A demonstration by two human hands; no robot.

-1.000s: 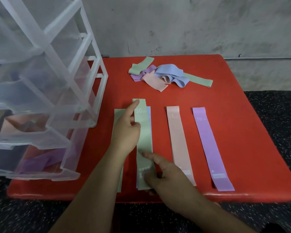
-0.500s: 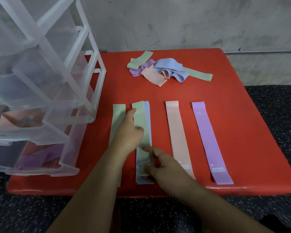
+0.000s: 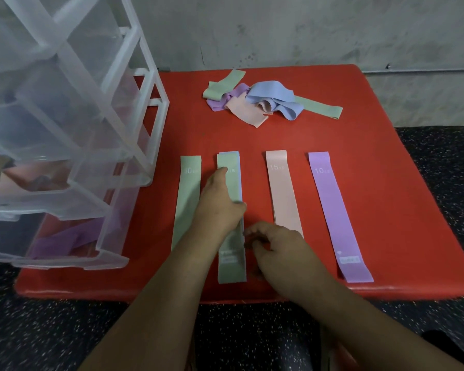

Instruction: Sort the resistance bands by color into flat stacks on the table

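Note:
Four flat rows lie near the front edge of the red table (image 3: 381, 162): a green band (image 3: 189, 202), a second green band (image 3: 232, 186) laid over a blue band (image 3: 240, 183) of which only the edge shows, a pink band (image 3: 282, 194) and a purple band (image 3: 330, 207). My left hand (image 3: 219, 207) rests on the second green band, index finger stretched along it. My right hand (image 3: 279, 250) sits just right of that band, its curled fingertips at the band's right edge and nothing visibly held.
A tangled pile of green, purple, pink and blue bands (image 3: 255, 100) lies at the back of the table. A clear plastic drawer unit (image 3: 65, 135) with bands inside stands on the left. The floor in front is dark and speckled.
The green band has been squared up over the blue one. My right hand slid off it to its right edge and curled. My left hand stayed on the band.

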